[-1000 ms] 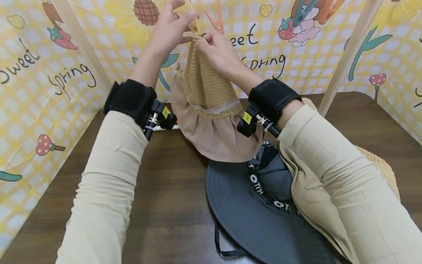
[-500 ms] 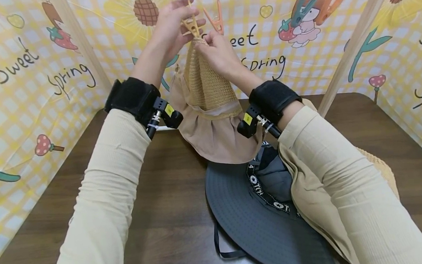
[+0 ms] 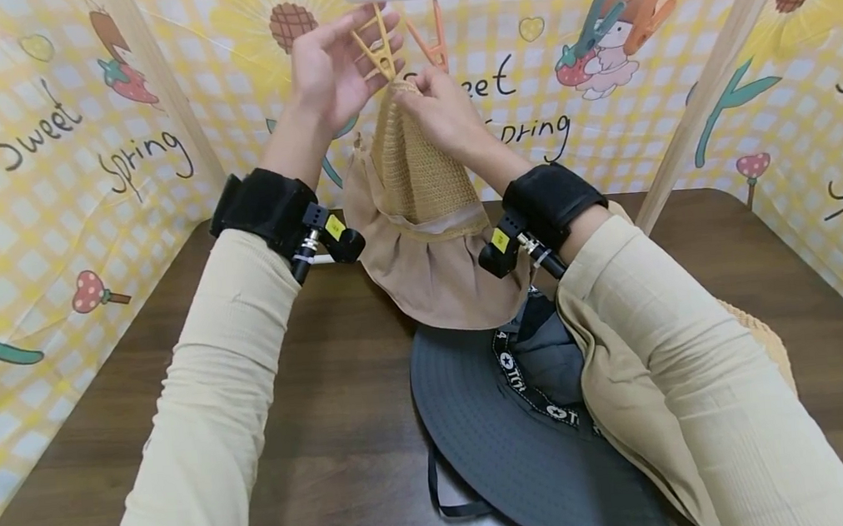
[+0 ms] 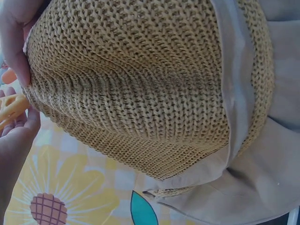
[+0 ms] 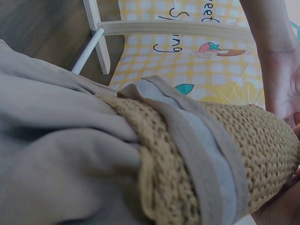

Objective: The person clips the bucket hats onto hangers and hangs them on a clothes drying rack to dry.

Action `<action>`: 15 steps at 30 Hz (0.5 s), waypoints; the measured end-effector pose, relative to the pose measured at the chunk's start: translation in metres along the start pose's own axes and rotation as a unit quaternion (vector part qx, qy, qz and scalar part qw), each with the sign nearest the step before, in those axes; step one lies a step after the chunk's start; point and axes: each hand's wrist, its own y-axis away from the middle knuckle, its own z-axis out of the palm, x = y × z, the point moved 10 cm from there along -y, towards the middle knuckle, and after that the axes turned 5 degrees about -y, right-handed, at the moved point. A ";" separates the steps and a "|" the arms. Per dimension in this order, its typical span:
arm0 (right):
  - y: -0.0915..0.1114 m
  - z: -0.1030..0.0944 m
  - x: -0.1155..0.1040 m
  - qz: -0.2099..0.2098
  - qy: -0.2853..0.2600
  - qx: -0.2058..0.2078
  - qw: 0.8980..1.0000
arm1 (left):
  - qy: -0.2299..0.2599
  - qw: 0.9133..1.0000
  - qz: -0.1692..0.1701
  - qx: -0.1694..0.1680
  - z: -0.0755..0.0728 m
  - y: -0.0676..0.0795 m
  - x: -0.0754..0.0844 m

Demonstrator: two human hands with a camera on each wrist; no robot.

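Cream sleeves [image 3: 203, 399], black wristbands [image 3: 266, 210], yellow-marked cameras [image 3: 345, 244]

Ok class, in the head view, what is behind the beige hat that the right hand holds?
Beyond the edges of the beige hat, yellow checked backdrop, brown table and part of a white bar show. Whatever the hat covers, including where the bar goes, cannot be seen.

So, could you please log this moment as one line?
left hand: fingers beside yellow clip; right hand: pinches woven hat near its top; yellow clip: at hat's top; dark hat: lies on table
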 end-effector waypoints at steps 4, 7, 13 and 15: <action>0.001 0.000 0.005 0.007 0.011 0.001 1.000 | 0.017 1.000 -0.005 -0.001 -0.003 0.001 -0.005; 0.001 0.000 0.007 0.007 0.013 0.003 1.000 | 0.029 0.999 -0.012 -0.003 -0.004 0.001 -0.009; 0.000 0.002 0.010 0.007 0.004 0.003 1.000 | 0.038 0.999 -0.011 -0.011 -0.006 0.000 -0.010; -0.001 0.002 0.011 0.004 0.002 0.003 1.000 | 0.040 0.999 -0.012 -0.013 -0.007 -0.001 -0.011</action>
